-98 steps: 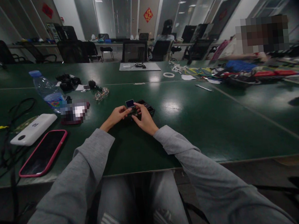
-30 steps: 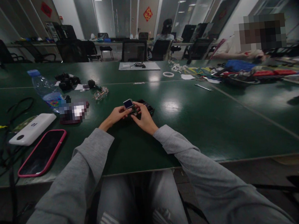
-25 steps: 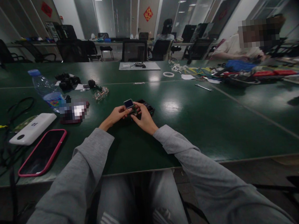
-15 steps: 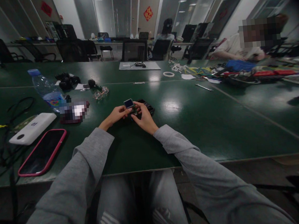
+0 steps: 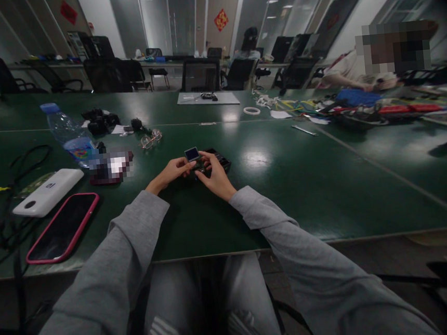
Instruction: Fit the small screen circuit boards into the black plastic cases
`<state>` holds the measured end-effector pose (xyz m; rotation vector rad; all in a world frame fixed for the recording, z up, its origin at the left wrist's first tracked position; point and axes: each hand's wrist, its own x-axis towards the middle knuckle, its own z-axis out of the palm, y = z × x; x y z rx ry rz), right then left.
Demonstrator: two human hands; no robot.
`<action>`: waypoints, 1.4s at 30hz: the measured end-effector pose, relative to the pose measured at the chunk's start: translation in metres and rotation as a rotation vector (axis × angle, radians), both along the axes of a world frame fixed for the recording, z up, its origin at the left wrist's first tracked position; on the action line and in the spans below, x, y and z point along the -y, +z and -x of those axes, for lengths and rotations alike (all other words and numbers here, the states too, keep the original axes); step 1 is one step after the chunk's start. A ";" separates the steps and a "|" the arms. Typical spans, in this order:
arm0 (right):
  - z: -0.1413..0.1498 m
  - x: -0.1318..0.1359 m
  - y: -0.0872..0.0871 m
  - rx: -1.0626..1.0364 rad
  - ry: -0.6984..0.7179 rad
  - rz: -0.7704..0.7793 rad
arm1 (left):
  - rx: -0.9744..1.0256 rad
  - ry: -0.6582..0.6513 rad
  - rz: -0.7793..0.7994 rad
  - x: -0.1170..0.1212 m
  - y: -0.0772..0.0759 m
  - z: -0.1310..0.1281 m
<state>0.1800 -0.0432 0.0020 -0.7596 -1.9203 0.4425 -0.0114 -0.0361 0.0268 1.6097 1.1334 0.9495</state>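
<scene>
A small dark display screen with a pale frame (image 5: 191,153) is held upright just above the green table (image 5: 208,221). Pinching its lower left side is my left hand (image 5: 173,172), thumb in front. My right hand (image 5: 217,177) closes around a green circuit board (image 5: 199,166) just below the screen. Whether screen and board are joined, I cannot make out. Behind my right hand lies a black case-like object (image 5: 223,159) with small parts on it, partly covered by the fingers.
To the left are a pink-edged phone (image 5: 64,228), a white power bank (image 5: 49,192), a tilted plastic bottle (image 5: 73,139), cables and eyeglasses (image 5: 151,138). A grey board (image 5: 225,98), tape ring (image 5: 252,111) and tangled wires lie farther off. A person (image 5: 348,70) sits at the right.
Both hands keep their hold on the screen and board, almost unmoved. At the far right the seated person's head and arms have shifted slightly.
</scene>
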 end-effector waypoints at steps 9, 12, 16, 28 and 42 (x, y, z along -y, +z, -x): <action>0.000 0.000 0.000 0.000 -0.009 0.072 | -0.005 -0.019 -0.021 -0.001 -0.001 0.001; 0.001 0.000 0.000 -0.005 -0.002 0.087 | -0.024 0.002 -0.020 -0.002 -0.002 0.000; 0.001 0.000 0.000 -0.012 0.001 0.094 | -0.020 -0.006 -0.023 -0.001 -0.001 0.000; 0.000 0.001 -0.001 -0.001 0.003 0.074 | -0.030 -0.022 -0.045 -0.004 -0.005 0.001; 0.001 0.003 0.001 0.046 -0.014 0.051 | -0.025 -0.001 -0.042 -0.005 -0.006 0.000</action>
